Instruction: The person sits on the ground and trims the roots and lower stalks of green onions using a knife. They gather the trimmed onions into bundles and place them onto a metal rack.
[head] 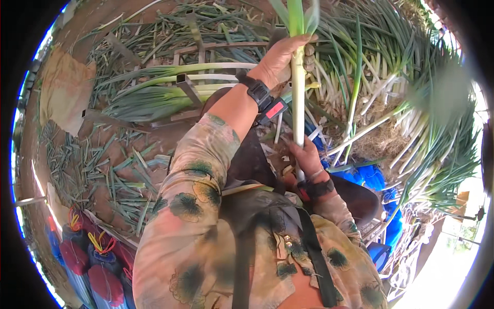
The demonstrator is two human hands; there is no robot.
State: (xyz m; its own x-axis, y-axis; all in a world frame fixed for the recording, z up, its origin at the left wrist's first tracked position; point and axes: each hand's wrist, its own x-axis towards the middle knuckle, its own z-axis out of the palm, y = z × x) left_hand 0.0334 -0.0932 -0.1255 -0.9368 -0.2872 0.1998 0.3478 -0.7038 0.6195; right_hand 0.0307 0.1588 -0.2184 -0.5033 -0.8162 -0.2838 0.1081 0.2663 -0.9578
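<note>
My left hand [281, 58] grips a large green onion [298, 92] near where its white stalk turns to green leaves. The stalk stands nearly vertical in the view, root end towards my body. Lower on the same stalk, my right hand [307, 158] has its fingers around it; the lower tip is partly hidden near my wrist. To the left of my hands, several long onions with white stalks [216, 77] lie side by side across a metal frame [188, 90]. A big heap of green onions with roots [386, 119] is at the right.
Cut green leaves [131, 174] litter the ground at the left, near a beige cloth sack [65, 90]. More leaves [231, 27] lie behind the frame. Blue plastic material [368, 175] is below the heap. Several bundles with red ends [106, 284] are at the lower left.
</note>
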